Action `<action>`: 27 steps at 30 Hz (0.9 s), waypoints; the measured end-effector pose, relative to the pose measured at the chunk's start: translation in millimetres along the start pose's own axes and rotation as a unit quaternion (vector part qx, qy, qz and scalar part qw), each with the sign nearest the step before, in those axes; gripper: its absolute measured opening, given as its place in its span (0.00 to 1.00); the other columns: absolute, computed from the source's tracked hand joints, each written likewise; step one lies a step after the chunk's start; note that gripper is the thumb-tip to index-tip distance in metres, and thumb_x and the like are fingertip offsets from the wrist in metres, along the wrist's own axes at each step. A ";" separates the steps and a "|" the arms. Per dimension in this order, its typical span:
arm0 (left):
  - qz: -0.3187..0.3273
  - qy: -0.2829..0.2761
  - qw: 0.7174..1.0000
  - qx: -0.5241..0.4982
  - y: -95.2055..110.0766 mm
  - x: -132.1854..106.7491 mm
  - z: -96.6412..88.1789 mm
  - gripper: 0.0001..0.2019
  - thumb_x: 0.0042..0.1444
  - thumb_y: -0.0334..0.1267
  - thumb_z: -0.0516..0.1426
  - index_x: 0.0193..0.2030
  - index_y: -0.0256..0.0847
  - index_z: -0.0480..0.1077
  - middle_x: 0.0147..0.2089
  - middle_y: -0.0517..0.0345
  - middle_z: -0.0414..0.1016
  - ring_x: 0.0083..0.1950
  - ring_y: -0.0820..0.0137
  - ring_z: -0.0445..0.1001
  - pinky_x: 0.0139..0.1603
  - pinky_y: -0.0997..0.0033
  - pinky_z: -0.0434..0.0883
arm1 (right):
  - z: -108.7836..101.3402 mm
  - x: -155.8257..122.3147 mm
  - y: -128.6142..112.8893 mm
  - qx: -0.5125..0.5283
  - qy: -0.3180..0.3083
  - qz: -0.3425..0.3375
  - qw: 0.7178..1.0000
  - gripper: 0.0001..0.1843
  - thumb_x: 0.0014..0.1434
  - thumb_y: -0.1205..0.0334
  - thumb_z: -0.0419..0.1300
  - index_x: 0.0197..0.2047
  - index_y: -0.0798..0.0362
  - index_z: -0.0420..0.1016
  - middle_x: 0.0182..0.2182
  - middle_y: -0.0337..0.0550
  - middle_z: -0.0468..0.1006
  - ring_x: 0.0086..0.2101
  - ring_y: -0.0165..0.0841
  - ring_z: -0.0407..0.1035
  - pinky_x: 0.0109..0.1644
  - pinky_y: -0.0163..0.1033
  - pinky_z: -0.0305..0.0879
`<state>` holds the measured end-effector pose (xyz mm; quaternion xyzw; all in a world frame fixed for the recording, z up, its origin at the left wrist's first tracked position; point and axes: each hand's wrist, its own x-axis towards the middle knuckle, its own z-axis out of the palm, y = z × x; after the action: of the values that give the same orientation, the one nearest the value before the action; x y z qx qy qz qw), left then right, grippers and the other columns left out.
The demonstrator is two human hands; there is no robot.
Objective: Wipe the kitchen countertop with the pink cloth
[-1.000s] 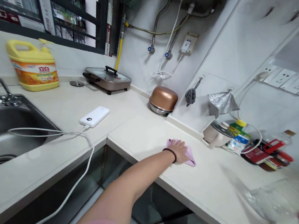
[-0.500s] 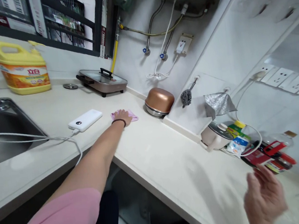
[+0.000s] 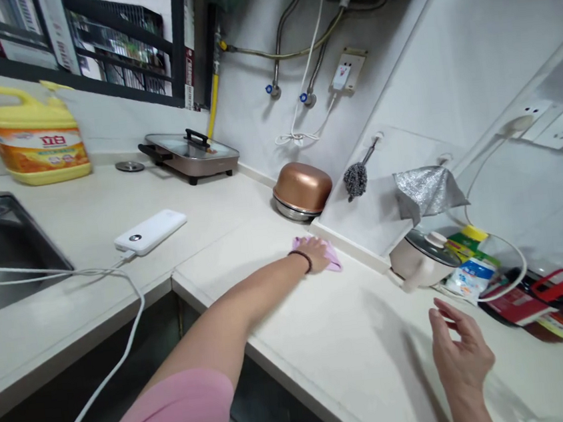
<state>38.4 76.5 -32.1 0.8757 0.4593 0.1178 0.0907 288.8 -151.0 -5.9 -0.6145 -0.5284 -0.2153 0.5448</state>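
My left hand (image 3: 317, 255), with a dark beaded bracelet at the wrist, presses a pink cloth (image 3: 333, 259) flat on the pale countertop (image 3: 315, 342). Only the cloth's edges show around the fingers. Just behind it, by the low ledge along the wall, a copper-coloured bowl (image 3: 304, 186) sits upside down on a steel one. My right hand (image 3: 460, 346) hovers over the counter on the right. Its fingers are loosely curved, a gap shows between thumb and fingers, and nothing is in it. Nearest to it stands a cream pot (image 3: 412, 261) with a dark lid.
A white power bank (image 3: 155, 232) with a cable lies left, near the sink (image 3: 7, 240). A yellow detergent jug (image 3: 32, 140) and an electric pan (image 3: 195, 154) stand along the back. Packets (image 3: 469, 275) and red-capped bottles (image 3: 547, 297) crowd the right. A steel scrubber (image 3: 356, 179) hangs on the wall.
My left hand has slid the pink cloth rightward along the counter, from left of the copper bowl to in front of it. My right hand is now closer to the pot, its fingers still curved.
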 end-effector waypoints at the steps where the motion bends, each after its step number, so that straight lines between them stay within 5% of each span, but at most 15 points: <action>1: 0.041 -0.008 0.999 -0.001 14.0 0.3 6.8 0.34 0.62 0.57 0.45 0.72 0.47 0.55 0.77 0.51 0.48 0.76 0.54 0.42 0.72 0.45 0.45 | -0.5 -0.5 0.2 -0.004 -0.009 0.000 1.000 0.27 0.62 0.41 0.57 0.50 0.54 0.80 0.44 0.52 0.80 0.37 0.39 0.74 0.28 0.37 0.64; 4: 0.142 -0.023 0.990 -0.001 28.4 -6.6 14.9 0.33 0.63 0.59 0.43 0.71 0.49 0.56 0.76 0.54 0.51 0.76 0.56 0.43 0.72 0.45 0.45 | -0.5 -2.5 -0.4 -0.021 -0.041 0.002 0.999 0.27 0.61 0.40 0.58 0.49 0.54 0.81 0.44 0.50 0.81 0.37 0.38 0.74 0.26 0.36 0.62; 7: 0.153 -0.027 0.988 0.001 -0.4 -13.9 3.2 0.31 0.64 0.57 0.43 0.71 0.50 0.57 0.74 0.54 0.56 0.75 0.57 0.49 0.72 0.47 0.46 | -0.3 -3.8 0.2 -0.034 -0.066 0.007 0.997 0.27 0.60 0.39 0.58 0.49 0.52 0.80 0.44 0.49 0.81 0.36 0.38 0.73 0.26 0.36 0.62; 10: 0.077 -0.016 0.997 0.007 -58.0 -13.2 -19.5 0.29 0.65 0.55 0.43 0.71 0.50 0.57 0.75 0.54 0.54 0.74 0.57 0.49 0.72 0.48 0.46 | 0.6 -4.8 2.0 -0.034 -0.078 0.013 0.996 0.27 0.60 0.38 0.58 0.48 0.52 0.81 0.44 0.49 0.81 0.36 0.37 0.73 0.26 0.36 0.62; 14: -0.107 0.015 0.994 0.032 -137.1 -5.3 -46.7 0.29 0.67 0.54 0.42 0.71 0.46 0.58 0.75 0.50 0.53 0.74 0.54 0.49 0.70 0.45 0.48 | 3.9 -5.5 1.5 -0.016 -0.101 0.021 0.994 0.27 0.59 0.37 0.59 0.47 0.52 0.81 0.45 0.49 0.80 0.36 0.38 0.73 0.25 0.36 0.62; 18: -0.225 0.044 0.972 0.048 -178.6 1.9 -57.5 0.31 0.67 0.52 0.40 0.72 0.42 0.56 0.76 0.47 0.51 0.74 0.52 0.45 0.70 0.43 0.47 | 8.5 -3.9 -0.5 -0.013 -0.119 0.029 0.992 0.27 0.58 0.37 0.60 0.46 0.52 0.82 0.44 0.49 0.80 0.36 0.38 0.73 0.26 0.37 0.63; 22: -0.252 0.035 0.966 0.049 -173.9 5.2 -54.8 0.32 0.66 0.53 0.41 0.72 0.42 0.55 0.76 0.48 0.49 0.75 0.49 0.43 0.70 0.40 0.45 | 14.2 -2.5 -1.6 0.004 -0.126 0.040 0.991 0.27 0.58 0.38 0.60 0.46 0.52 0.81 0.44 0.50 0.80 0.37 0.38 0.73 0.27 0.37 0.63; 27: -0.212 0.006 0.977 0.031 -115.8 1.7 -40.5 0.33 0.64 0.55 0.42 0.73 0.44 0.53 0.77 0.48 0.46 0.76 0.47 0.41 0.70 0.37 0.44 | 20.5 -5.0 -2.4 0.039 -0.144 0.046 0.988 0.25 0.59 0.40 0.60 0.46 0.52 0.81 0.42 0.48 0.80 0.37 0.37 0.72 0.31 0.37 0.65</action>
<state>-63.0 144.9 -24.1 0.7601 0.6386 0.0869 0.0833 278.6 -135.0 -15.5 -0.6409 -0.5806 -0.0779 0.4960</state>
